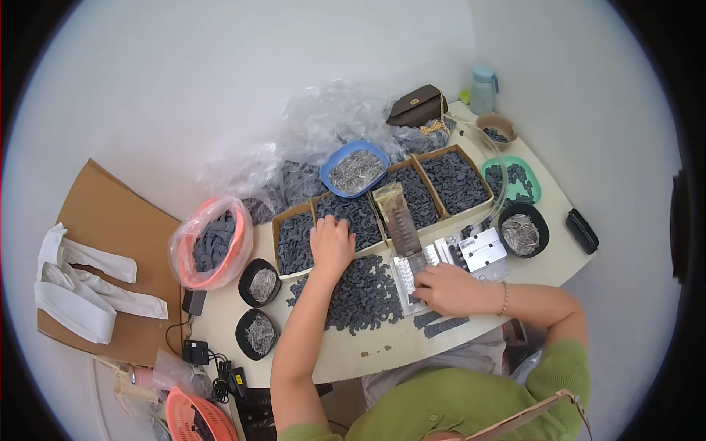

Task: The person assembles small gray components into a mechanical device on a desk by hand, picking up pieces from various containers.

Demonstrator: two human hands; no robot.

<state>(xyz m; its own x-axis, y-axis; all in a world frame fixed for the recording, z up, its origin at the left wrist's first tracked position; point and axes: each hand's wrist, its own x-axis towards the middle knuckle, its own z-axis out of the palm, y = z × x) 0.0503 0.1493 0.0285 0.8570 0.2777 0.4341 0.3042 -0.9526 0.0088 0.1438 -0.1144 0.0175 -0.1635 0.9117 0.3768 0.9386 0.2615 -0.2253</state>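
Dark grey parts [358,296], small and many, lie heaped on the table, at five o'clock from the left hand [333,244] and nine o'clock from the right hand [444,289]; more fill the divided boxes [370,251] behind. The left forearm points just past twelve, palm down, its bent fingers in the parts at the near edge of one box; whether they grip any, I cannot tell. The right forearm runs toward nine o'clock, a bracelet [504,299] at the wrist, the fingers curled down at a white tray [401,281]; what they hold, if anything, is hidden under the hand. From the middle of the view, the white table [368,359] carries a blue bowl [344,192] of silvery pins at twelve, a brown bag [417,106] at one, a black bowl [543,229] of pins at three and a plastic-lined coral basket [191,268] at nine. Pale walls [220,73] rise behind; farther out at nine, a white garment [84,294] hangs over brown cardboard [110,202]. Clear plastic bags [334,110] blur what they hold, a second coral basket [202,419] at seven is cut off below, and the space under the table is too dark to make out.
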